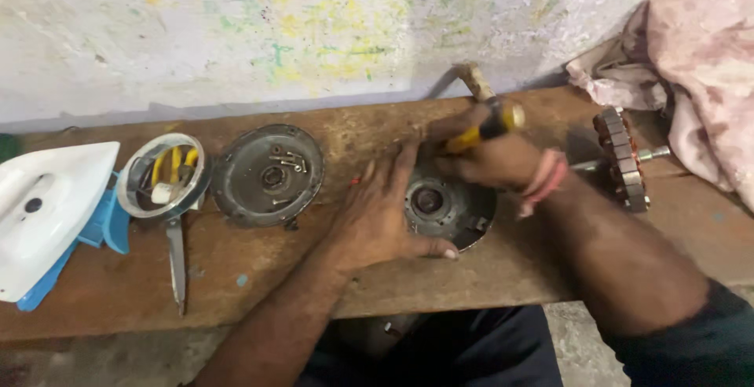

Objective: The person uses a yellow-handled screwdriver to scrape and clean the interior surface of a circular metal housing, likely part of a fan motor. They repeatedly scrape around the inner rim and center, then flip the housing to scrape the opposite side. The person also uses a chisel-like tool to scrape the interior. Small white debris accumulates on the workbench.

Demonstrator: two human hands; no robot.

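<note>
Two hands on round motor cover (448, 210): left hand (377, 210) flat, right hand (487, 155) grip clenched around yellow-handled screwdriver (483, 132).

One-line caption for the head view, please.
On a worn wooden bench, the left hand steadies a round grey metal motor housing while the right hand grips a yellow-and-black-handled tool.

Worn wooden bench (259, 265), iron (47, 206), scissors (176, 257), round covers (267, 175), rotor (624, 159)
</note>
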